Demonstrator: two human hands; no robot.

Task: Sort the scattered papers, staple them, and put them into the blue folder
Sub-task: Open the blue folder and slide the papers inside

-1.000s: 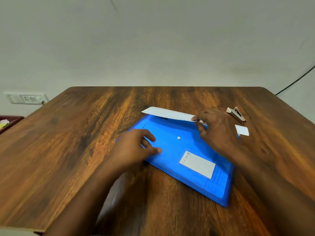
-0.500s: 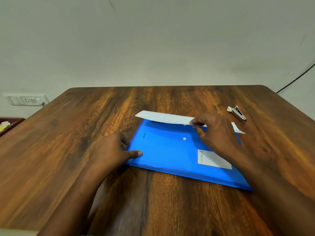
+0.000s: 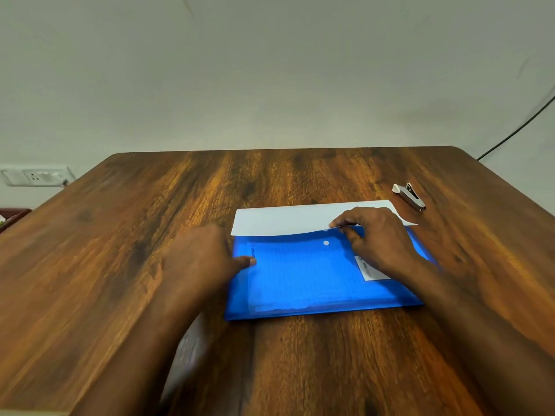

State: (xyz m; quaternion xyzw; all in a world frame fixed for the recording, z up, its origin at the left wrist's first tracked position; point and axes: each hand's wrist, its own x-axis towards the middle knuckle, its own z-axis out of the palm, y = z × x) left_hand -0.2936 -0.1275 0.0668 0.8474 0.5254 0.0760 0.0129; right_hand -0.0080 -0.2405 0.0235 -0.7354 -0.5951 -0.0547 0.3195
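A blue folder (image 3: pixel 300 280) lies flat in the middle of the wooden table (image 3: pixel 150 265), its long side facing me. White papers (image 3: pixel 285 219) stick out along its far edge, their near edge lying over the folder. My right hand (image 3: pixel 378 238) pinches that near edge of the papers beside the folder's white snap button. At the folder's left edge my left hand (image 3: pixel 198 259) holds it, thumb on top. A small metal stapler (image 3: pixel 410 196) lies on the table beyond my right hand, apart from the papers.
The table's far edge meets a pale wall. A wall socket (image 3: pixel 36 175) sits at the left, with a dark red tray (image 3: pixel 12 216) below it off the table. A black cable (image 3: pixel 516 127) runs down the wall at the right.
The folder has turned from a slant to lie square to me and shifted right. My left hand moved from its top to its left edge. More of the papers shows.
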